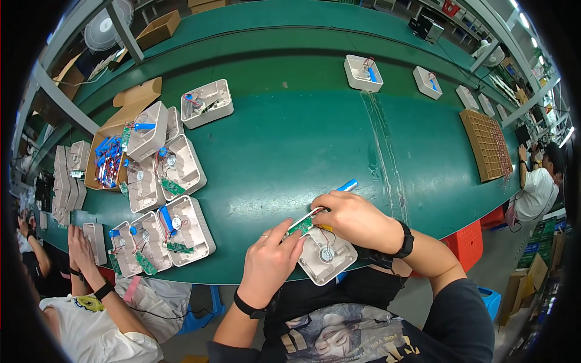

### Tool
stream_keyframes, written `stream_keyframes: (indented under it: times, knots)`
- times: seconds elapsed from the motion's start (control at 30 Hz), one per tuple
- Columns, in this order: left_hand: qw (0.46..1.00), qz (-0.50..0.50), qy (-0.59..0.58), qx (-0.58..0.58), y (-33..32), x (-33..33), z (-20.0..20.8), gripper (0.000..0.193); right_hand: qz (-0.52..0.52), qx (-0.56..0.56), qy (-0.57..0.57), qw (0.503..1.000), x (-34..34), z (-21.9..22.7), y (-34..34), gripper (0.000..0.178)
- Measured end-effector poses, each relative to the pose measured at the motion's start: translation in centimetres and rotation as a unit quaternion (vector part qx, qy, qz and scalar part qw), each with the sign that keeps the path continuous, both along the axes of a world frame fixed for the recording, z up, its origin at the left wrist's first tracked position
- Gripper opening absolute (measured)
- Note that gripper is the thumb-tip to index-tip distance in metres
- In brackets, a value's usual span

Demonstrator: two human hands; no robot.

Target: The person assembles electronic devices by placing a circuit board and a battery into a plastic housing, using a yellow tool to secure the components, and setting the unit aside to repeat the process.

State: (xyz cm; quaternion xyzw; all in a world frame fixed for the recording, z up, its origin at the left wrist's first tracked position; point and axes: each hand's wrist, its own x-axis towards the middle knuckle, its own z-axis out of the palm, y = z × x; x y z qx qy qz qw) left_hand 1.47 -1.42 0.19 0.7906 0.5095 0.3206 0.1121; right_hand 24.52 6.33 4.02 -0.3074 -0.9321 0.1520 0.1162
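At the near edge of the table a white plastic housing (pixel 342 252) lies open side up, with a round speaker-like part (pixel 327 255) and thin wires inside. My left hand (pixel 270 261) is at its upper left, thumb and fingers closed on a green circuit board (pixel 301 227). My right hand (pixel 354 219) bends over the board's other end with its fingers closed together; what they pinch is hidden under them. A blue cylindrical battery (pixel 348 185) sticks out just beyond the right hand's knuckles.
Several similar housings (pixel 192 227) with boards and batteries stand at left, beside a cardboard box (pixel 109 158) of blue batteries. More housings (pixel 364 73) stand along the far side. A brown gridded tray (pixel 486 145) is at right. Co-workers sit at left (pixel 91 266) and far right (pixel 535 187).
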Motion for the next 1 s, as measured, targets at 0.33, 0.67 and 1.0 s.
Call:
stream_keyframes:
  times: [0.33,0.67,1.0]
  knots:
    - [0.999,-0.005,-0.025,-0.025,-0.3,0.0,0.2,0.012,-0.011,-0.015,-0.036,0.999,0.1,0.3,-0.5,0.021]
    - [0.999,0.007,-0.046,-0.021,-1.0,-0.8,0.3,0.01,-0.039,0.002,-0.051,0.998,4.0,0.1,3.4,0.025]
    - [0.996,0.064,-0.054,-0.033,-1.8,-0.1,-0.1,0.009,-0.049,0.034,0.049,0.997,2.7,-0.1,-4.0,0.033]
